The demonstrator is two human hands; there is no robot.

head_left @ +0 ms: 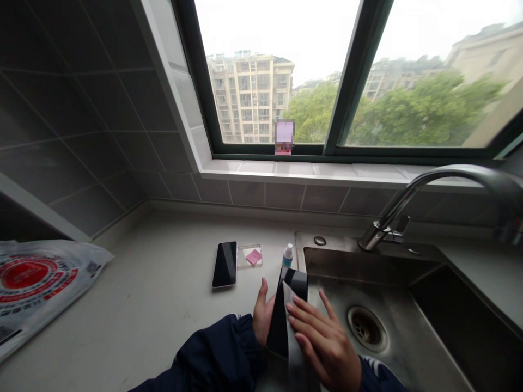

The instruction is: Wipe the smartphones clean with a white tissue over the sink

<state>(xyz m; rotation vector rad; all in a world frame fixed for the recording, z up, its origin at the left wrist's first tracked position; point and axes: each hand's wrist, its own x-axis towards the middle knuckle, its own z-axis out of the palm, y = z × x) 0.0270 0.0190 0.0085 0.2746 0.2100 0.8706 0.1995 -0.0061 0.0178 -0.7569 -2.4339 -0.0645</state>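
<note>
My left hand (263, 313) holds a dark-screened phone (277, 321) tilted over the counter by the sink's edge. Its thumb stands away from the phone, and its other fingers are mostly hidden behind it. Across the screen lies a white wipe (291, 332), pressed down by the fingers of my right hand (322, 337). Just beyond the phone stands a small white-capped bottle (288, 253), partly covered. To the left, a second phone (225, 265) rests screen up on the counter. Beside it is a clear case (244, 261) with a pink square piece (254, 257) on it.
A steel sink (327, 261) with a drain (368, 328) is at my right, under a curved chrome faucet (408, 190). A plastic bag (36, 283) with red print lies at the left of the pale counter (163, 305). The window (269, 98) is behind.
</note>
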